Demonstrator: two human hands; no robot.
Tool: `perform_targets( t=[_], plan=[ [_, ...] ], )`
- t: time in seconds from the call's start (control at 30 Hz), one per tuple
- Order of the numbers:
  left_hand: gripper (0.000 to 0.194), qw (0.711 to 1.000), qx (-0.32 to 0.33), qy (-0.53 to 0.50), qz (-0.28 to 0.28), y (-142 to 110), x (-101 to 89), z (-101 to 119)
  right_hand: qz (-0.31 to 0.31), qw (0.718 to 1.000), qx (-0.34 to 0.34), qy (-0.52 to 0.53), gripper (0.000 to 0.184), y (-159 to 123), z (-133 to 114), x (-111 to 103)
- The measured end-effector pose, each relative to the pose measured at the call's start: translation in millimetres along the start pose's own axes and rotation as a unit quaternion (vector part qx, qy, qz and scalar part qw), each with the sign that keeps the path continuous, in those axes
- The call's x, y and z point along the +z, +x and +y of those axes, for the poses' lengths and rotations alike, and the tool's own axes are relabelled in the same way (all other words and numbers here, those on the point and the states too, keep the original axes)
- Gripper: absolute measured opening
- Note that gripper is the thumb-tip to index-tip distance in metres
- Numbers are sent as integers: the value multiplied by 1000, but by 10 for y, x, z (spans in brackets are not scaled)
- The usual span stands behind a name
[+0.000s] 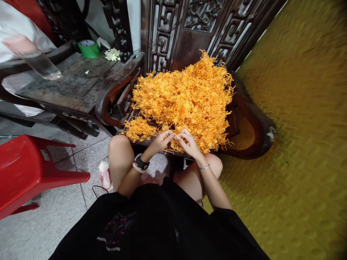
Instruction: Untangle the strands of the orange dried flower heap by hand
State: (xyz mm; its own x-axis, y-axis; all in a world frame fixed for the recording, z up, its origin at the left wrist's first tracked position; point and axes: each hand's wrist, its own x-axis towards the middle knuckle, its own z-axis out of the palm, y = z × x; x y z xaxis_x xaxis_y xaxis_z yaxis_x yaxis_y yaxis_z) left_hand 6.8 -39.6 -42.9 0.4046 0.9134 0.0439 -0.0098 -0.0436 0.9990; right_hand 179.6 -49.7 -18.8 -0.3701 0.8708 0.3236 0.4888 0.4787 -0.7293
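A big heap of orange plastic flower sprigs (184, 97) lies on the seat of a dark carved wooden chair (252, 133). At the heap's near edge my left hand (162, 140) and my right hand (189, 142) meet, fingertips pinched together on a small orange sprig (175, 137). A black watch and a bead bracelet sit on my left wrist, a thin bangle on my right. My bare knees are just below the chair's front edge.
A dark wooden side table (78, 83) at the left carries a green tape roll (89, 48), small white flowers (112, 54) and a clear bottle (38, 59). A red plastic stool (24, 169) stands on the tiled floor. A yellow surface (303, 144) fills the right.
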Motion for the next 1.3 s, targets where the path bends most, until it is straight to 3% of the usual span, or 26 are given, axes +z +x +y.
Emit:
perform_targets(
  t=[0.2,0.33,0.4,0.5,0.67,0.77,1.03,1.13,1.3],
  plan=[
    [36,999,-15,33,-9,109,17,111,14,1000,6,3,21,-10,21,30],
    [34,980,-104,-161,-56,110,60,85,46,998,21,29,21,-18,18,64],
    [31,958,-125,-255,-48,93,59,63,55,996,28,67,24,-14,26,44],
    [27,940,-126,-317,-16,56,38,48,77,989,53,117,28,-7,54,4],
    [19,943,-131,-305,-32,-58,11,90,112,976,104,153,27,4,101,13],
    [18,947,-126,-296,-10,-116,29,95,128,972,109,163,25,16,104,34],
    [42,949,-166,-260,61,-147,216,8,133,982,85,104,28,25,37,67],
    [49,960,-140,-234,62,-179,256,4,125,986,68,90,29,6,32,77],
    [43,961,-118,-241,72,-199,201,16,108,991,48,57,30,-74,33,60]
  ],
)
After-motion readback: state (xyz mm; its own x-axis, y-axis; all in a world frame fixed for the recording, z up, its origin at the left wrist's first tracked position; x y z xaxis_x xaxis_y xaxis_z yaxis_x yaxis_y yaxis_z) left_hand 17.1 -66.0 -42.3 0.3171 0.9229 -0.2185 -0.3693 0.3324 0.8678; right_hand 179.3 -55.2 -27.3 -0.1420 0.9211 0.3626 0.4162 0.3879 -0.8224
